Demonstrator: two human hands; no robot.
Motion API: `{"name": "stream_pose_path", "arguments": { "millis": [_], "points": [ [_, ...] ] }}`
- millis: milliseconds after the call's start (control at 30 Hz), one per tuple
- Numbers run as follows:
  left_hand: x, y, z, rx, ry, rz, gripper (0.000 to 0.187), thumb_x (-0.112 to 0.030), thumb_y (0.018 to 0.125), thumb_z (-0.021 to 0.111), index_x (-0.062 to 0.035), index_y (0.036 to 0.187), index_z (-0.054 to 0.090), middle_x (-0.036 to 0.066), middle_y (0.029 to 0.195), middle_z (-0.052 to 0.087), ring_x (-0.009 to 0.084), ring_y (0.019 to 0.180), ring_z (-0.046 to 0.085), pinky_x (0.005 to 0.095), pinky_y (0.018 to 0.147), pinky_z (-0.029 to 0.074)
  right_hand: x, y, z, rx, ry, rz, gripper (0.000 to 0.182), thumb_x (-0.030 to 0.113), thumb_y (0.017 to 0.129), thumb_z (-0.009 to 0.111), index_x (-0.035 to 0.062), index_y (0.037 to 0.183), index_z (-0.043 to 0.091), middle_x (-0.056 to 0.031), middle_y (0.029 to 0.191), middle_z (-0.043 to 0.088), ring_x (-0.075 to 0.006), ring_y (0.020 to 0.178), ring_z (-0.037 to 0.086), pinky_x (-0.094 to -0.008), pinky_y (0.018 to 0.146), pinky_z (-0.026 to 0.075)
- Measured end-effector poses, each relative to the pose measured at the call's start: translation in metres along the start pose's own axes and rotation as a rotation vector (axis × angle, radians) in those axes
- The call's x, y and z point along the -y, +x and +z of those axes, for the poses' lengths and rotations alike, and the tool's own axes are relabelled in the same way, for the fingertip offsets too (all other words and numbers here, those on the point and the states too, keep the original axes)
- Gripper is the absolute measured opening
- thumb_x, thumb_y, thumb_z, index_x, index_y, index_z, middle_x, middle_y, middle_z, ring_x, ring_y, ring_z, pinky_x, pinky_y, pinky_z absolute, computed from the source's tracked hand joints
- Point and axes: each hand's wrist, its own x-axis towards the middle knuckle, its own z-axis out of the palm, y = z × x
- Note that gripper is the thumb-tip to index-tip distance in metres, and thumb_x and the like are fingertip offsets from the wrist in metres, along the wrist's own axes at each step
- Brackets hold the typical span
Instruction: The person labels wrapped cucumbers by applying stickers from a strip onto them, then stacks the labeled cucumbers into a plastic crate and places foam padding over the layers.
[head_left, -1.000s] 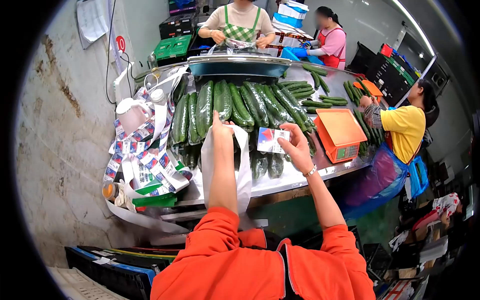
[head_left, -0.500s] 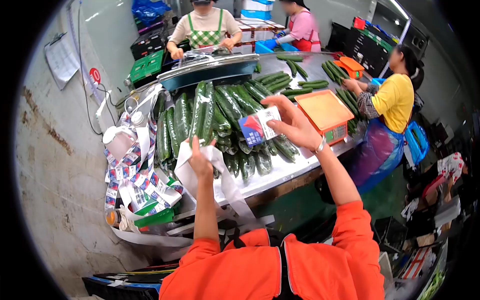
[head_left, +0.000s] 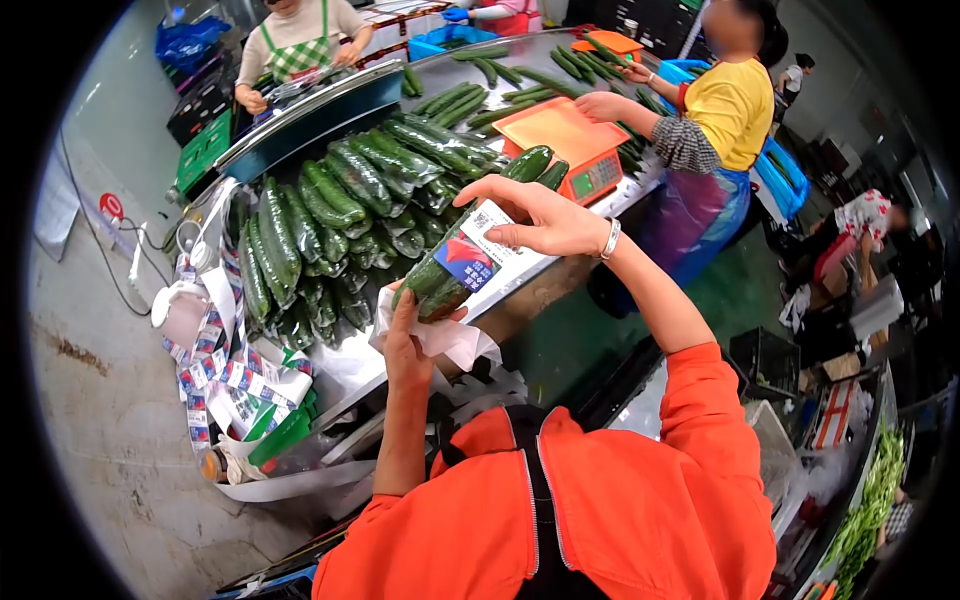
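Cucumber pile [head_left: 340,215] ahead; scale [head_left: 565,140] rightward

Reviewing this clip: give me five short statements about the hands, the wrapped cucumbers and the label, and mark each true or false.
1. The right hand presses a label onto the wrapped cucumbers. True.
2. The left hand is empty. False: it grips the lower end of the wrapped cucumbers along with white backing paper.
3. The orange scale is stacked with cucumbers. False: its tray is bare.
4. A pile of wrapped cucumbers lies on the metal table. True.
5. The person in the yellow shirt stands beside the left hand. False: they stand on the right-hand side, beyond the scale.
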Motion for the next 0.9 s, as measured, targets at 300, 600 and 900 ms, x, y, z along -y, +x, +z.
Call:
{"name": "stream_pose_path", "arguments": {
  "millis": [300, 600, 900],
  "points": [
    [0.021, -0.012, 0.024, 0.050, 0.004, -0.115, 0.024, -0.017, 0.090, 0.045, -0.0099, 0.112, 0.041, 0.012, 0.106, 0.054, 0.0283, 0.093, 0.058, 0.0448, 0.072, 0.053, -0.010, -0.053, -0.013, -0.145, -0.101, 0.004, 0.040, 0.012, 0.078, 0.054, 0.0074, 0.117, 0.041, -0.0059, 0.074, 0.046, -0.0153, 0.067, 0.046, -0.0281, 0.062, 0.037],
    [0.037, -0.026, 0.037, 0.082, 0.052, -0.130, 0.024, -0.015, 0.090, 0.045, -0.0098, 0.113, 0.040, 0.012, 0.108, 0.053, 0.0277, 0.093, 0.058, 0.0456, 0.072, 0.053, -0.016, -0.088, -0.006, -0.234, -0.399, 0.080, 0.042, 0.012, 0.077, 0.055, 0.0051, 0.116, 0.041, -0.0141, 0.087, 0.055, -0.0279, 0.078, 0.056, -0.0358, 0.070, 0.043],
    [0.066, -0.042, 0.037, 0.080, 0.083, -0.231, 0.029, -0.021, 0.090, 0.045, -0.0135, 0.117, 0.038, 0.012, 0.115, 0.049, 0.0302, 0.101, 0.053, 0.0487, 0.078, 0.049, -0.035, -0.136, 0.015, -0.880, -0.995, 0.340, 0.051, 0.035, 0.072, 0.063, 0.0044, 0.109, 0.045, -0.0140, 0.107, 0.046, -0.0300, 0.089, 0.050, -0.0387, 0.069, 0.045]
  ]
}}
